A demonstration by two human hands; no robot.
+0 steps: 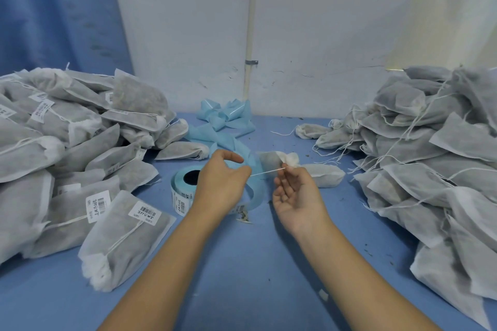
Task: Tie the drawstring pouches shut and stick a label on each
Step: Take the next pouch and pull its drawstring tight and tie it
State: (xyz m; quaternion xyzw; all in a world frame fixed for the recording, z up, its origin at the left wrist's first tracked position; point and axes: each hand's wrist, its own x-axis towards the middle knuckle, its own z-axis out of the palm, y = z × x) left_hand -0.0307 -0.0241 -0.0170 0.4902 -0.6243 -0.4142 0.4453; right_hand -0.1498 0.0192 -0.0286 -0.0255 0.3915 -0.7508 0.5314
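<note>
A small white drawstring pouch (pixel 279 160) with a gathered neck hangs above the blue table, just past my hands. A thin white drawstring (pixel 266 172) runs taut from it between both hands. My left hand (pixel 223 183) pinches the string's left end. My right hand (pixel 293 191), palm up, pinches the string near the pouch's neck. A roll of labels on blue backing (pixel 188 188) stands under my left hand, partly hidden by it.
A heap of labelled pouches (pixel 67 158) fills the left side, a heap of unlabelled pouches with loose strings (pixel 430 158) the right. Another pouch (pixel 325 174) lies behind my right hand. Spent blue backing tape (pixel 223 121) is bunched by the back wall.
</note>
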